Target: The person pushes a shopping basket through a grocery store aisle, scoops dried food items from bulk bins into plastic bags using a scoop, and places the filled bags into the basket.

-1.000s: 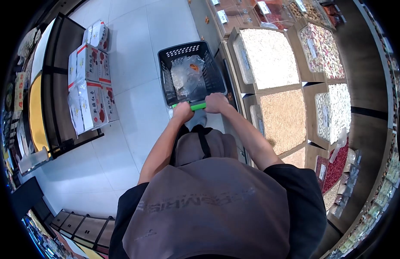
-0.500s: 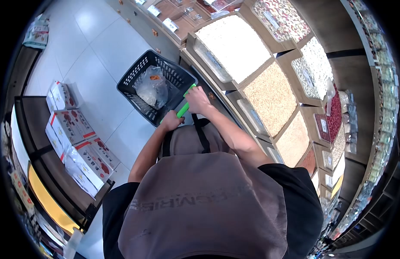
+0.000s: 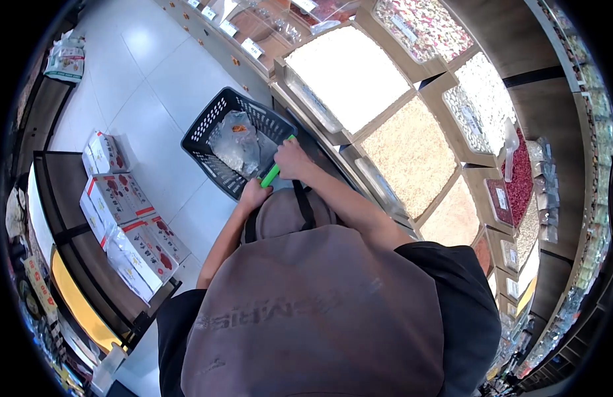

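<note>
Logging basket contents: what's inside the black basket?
Inside the black basket: one clear plastic bag holding something whitish, with an orange patch showing. Exact contents can't be made out; whatever lies beneath the bag is covered.

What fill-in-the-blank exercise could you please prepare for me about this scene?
The left grip and the right grip hold the basket by its ____ handle.
The transparent plastic bag lies inside the ____.
The white cartons stand on the picture's ____ side.
The person's sleeves are ____.

Missing words: green; basket; left; black.
</note>
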The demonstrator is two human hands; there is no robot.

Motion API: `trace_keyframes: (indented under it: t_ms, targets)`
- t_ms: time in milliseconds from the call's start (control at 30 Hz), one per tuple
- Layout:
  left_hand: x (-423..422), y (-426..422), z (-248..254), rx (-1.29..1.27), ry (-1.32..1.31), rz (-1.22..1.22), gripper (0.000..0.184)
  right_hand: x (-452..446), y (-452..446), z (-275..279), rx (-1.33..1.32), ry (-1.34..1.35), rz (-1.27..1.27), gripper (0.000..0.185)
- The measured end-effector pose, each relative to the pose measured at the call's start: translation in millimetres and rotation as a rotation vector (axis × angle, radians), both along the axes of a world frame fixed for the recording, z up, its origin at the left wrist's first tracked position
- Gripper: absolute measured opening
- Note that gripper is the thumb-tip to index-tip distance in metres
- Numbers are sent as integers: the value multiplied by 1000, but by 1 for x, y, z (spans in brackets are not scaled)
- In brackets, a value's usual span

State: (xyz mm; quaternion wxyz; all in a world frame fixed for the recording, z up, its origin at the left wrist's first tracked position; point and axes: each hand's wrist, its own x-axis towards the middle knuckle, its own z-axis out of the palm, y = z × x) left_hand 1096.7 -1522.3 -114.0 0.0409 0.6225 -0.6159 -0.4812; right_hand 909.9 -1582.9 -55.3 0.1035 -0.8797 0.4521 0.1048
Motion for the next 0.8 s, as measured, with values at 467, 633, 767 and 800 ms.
trace_keyframes:
  t_ms: [467,633,767,800]
  targets:
    - [-116,36,42,0,269,111,70,-77,-44,-37,-275,-64,228,21]
    - [-144,37,26,-276,278,126,88,-85,-35,-19,-298,-218,246,20]
    - [-142,10,25,-26,375,-12,81,-97,1,-3,-90,-217,277,23]
    - [-142,2,20,-19,381,-4,81,-95,1,-5,-80,-213,282,23]
